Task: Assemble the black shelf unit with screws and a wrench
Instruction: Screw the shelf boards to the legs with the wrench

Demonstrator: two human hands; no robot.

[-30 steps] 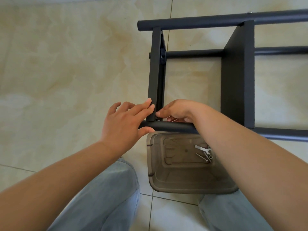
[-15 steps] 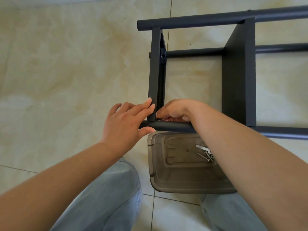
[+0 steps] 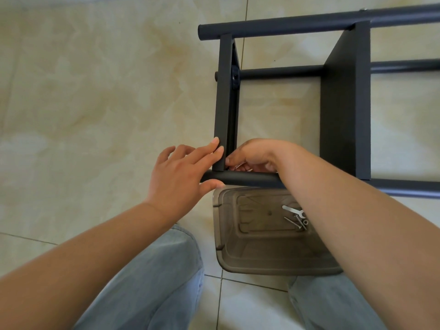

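Note:
The black shelf frame lies on its side on the tiled floor, with a far tube (image 3: 309, 23), a near tube (image 3: 250, 178), a narrow left panel (image 3: 223, 103) and a wide right panel (image 3: 345, 103). My left hand (image 3: 181, 177) holds the near left corner, with its fingers laid on the panel's end and its thumb under the tube's end. My right hand (image 3: 252, 156) is curled inside that corner, its fingertips pinching a small fastener that is mostly hidden. A silver wrench (image 3: 291, 209) and a few screws (image 3: 297, 223) lie in the tray.
A translucent brown plastic tray (image 3: 228, 253) sits on the floor between my knees, just below the near tube. My jeans-clad legs (image 3: 154, 282) fill the bottom of the view. Beige tiles stretch out to the left.
Both hands stay at the same corner of the frame. Only the view has shifted slightly.

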